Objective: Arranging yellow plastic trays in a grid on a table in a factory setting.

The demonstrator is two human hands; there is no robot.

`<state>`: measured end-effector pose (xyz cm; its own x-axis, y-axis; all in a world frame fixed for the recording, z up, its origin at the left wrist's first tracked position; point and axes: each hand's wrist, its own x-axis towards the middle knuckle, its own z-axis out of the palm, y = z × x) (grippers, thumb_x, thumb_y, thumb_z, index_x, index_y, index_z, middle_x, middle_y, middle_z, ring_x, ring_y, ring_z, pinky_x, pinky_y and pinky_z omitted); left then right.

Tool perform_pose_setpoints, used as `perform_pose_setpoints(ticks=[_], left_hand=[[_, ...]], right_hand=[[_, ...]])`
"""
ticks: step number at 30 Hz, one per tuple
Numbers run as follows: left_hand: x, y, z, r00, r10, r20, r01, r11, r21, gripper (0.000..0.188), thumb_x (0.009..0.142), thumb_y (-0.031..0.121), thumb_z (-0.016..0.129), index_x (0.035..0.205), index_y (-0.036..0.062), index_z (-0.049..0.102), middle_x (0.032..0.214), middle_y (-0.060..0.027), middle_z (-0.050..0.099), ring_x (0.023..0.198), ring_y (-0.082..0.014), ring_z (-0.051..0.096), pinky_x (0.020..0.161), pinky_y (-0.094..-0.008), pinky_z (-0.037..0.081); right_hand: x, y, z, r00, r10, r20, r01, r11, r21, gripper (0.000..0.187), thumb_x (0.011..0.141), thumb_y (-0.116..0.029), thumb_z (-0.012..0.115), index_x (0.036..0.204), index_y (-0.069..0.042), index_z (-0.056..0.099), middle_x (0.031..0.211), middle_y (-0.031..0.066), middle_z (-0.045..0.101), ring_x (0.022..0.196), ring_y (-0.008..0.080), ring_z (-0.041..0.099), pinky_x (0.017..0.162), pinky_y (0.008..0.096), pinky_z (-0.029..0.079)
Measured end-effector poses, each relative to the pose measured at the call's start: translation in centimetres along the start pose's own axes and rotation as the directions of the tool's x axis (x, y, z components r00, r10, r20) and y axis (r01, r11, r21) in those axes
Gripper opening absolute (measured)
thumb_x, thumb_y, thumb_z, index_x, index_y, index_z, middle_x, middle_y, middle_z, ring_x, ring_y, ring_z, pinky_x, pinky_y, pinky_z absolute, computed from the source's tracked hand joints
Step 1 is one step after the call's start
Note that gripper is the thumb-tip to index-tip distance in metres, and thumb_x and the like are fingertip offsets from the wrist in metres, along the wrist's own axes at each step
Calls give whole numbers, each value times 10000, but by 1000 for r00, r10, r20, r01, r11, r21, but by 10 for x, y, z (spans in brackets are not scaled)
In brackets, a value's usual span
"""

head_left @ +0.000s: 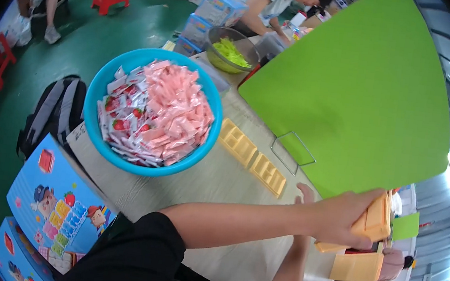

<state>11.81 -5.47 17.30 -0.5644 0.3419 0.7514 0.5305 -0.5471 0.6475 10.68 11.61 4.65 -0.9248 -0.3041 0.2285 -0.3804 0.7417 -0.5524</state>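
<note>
My left arm reaches across to the right, over my right forearm. My left hand (347, 215) is closed around a stack of orange-yellow plastic trays (379, 216) at the right side of the table. Behind the left forearm, my right hand (306, 195) is partly hidden; its visible fingers are spread and hold nothing I can see. Ahead of it, two compartment trays of the same yellow, a nearer one (268, 173) and a farther one (237, 142), lie end to end on the table. More yellow trays (356, 266) stand beside my left hand, below the held stack.
A blue basin (212, 133) of pink and strawberry-print sachets stands at the left table edge. A green board (353, 88) rises opposite, by a wire stand (294, 153). Farther off are a bowl (231, 58) of green packets and a person (265, 3). Blue cartons (58, 193) sit lower left.
</note>
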Motion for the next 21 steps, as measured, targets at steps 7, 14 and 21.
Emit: perform_pose_setpoints(ticks=[7,14,21], left_hand=[[5,-20,3,997,-67,-24,63,990,-125,983,851,295,776,1551,-53,179,1384,-219,514,1286,-313,537,1087,-400,427],[-9,-44,27,981,-191,21,191,964,-185,980,910,267,719,1599,-5,79,1437,-216,454,1298,-279,520,1058,-397,460],[-22,-58,48,950,-275,146,292,950,-109,959,937,389,663,1609,27,81,1468,-228,405,1342,-312,478,1025,-430,502]], right_hand=[[-77,-18,-82,791,112,-601,171,903,393,635,1061,-510,414,1460,-16,419,1362,144,542,1227,280,567,1053,394,427],[-87,-79,-104,873,-48,-485,126,983,131,786,978,-579,545,1465,16,383,1409,148,516,1293,264,503,1121,422,359],[-115,-75,-104,952,68,-299,-20,987,159,666,1006,-467,576,1419,30,416,1363,223,537,1154,341,579,1003,415,474]])
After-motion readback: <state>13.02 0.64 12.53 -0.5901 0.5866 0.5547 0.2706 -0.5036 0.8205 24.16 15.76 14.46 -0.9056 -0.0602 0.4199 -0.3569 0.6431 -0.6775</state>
